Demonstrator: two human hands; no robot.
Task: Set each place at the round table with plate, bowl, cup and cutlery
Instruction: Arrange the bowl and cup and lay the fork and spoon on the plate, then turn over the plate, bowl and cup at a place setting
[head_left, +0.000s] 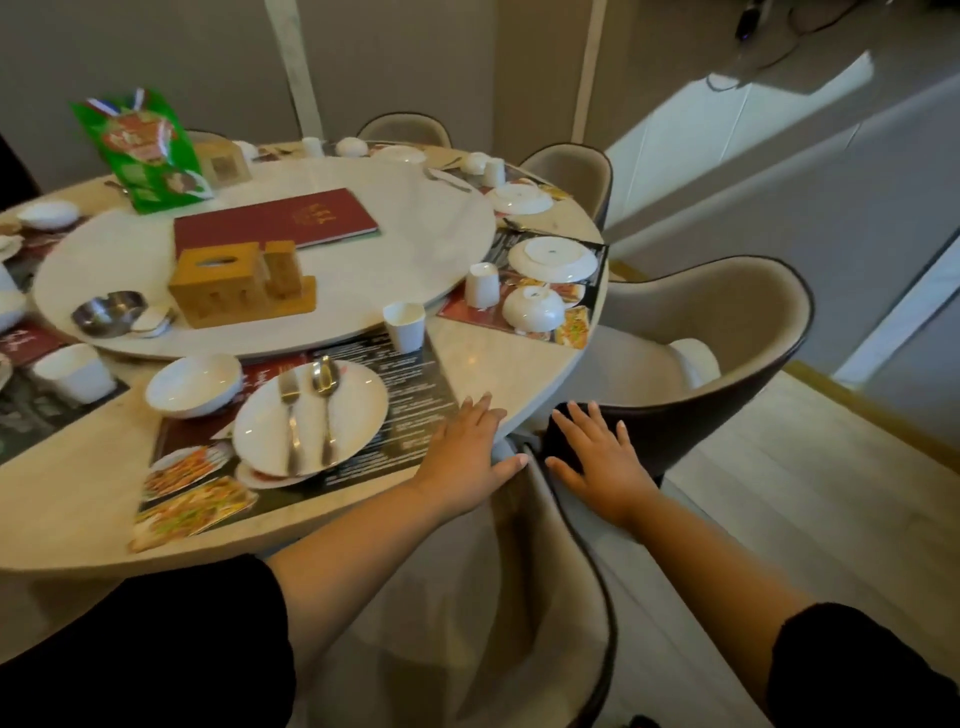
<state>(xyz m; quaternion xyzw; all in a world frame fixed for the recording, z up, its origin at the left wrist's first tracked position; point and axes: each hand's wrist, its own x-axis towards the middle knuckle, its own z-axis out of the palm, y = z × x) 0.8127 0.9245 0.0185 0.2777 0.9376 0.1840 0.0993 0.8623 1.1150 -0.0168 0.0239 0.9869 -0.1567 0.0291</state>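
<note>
Fingers (483, 413) of left hand (465, 457) and right hand (597, 457) lie straight, empty, three o'clock of round white ceramic plate (358, 405), likely brittle and slick; grip its rim.

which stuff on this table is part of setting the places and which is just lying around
For the job: plate, fork, spoon, bowl, cup.
Just lying about: red menu, green bag, wooden tissue box, steel dish.
</note>
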